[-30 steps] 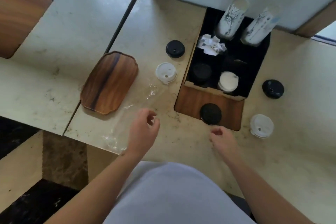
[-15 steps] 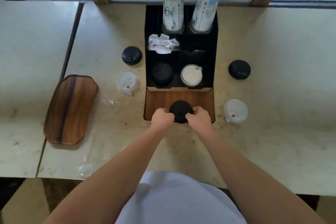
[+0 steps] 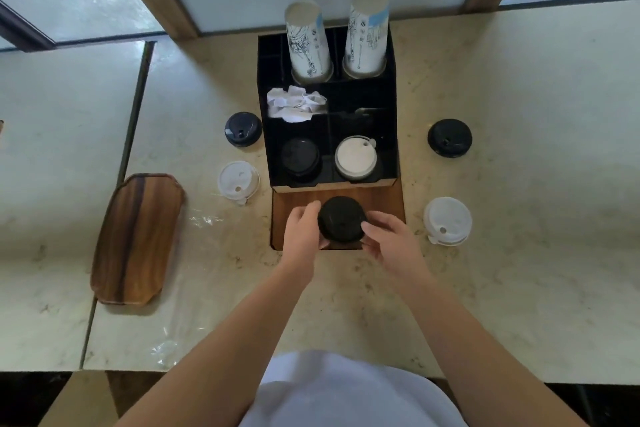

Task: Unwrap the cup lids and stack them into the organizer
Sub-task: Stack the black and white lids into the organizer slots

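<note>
A black cup lid (image 3: 341, 218) sits over the wooden inset in front of the black organizer (image 3: 393, 135). My left hand (image 3: 303, 236) grips its left side and my right hand (image 3: 391, 241) grips its right side. Whether it is still wrapped I cannot tell. In the organizer's front compartments lie a black lid stack (image 3: 299, 158) on the left and a white lid (image 3: 356, 158) on the right. Loose on the counter are a black lid (image 3: 243, 129) and a white lid (image 3: 238, 181) at the left, a black lid (image 3: 449, 138) and a white lid (image 3: 447, 220) at the right.
Two paper cup stacks (image 3: 308, 42) (image 3: 367, 33) stand upside down in the organizer's back, with crumpled white paper (image 3: 294, 104) in a middle compartment. A wooden tray (image 3: 136, 239) lies at the left. Clear plastic wrap (image 3: 166, 350) lies near the counter's front edge.
My head turned from the left side to face the organizer. Both hands moved forward from the counter's front and closed around the black lid on the wooden inset.
</note>
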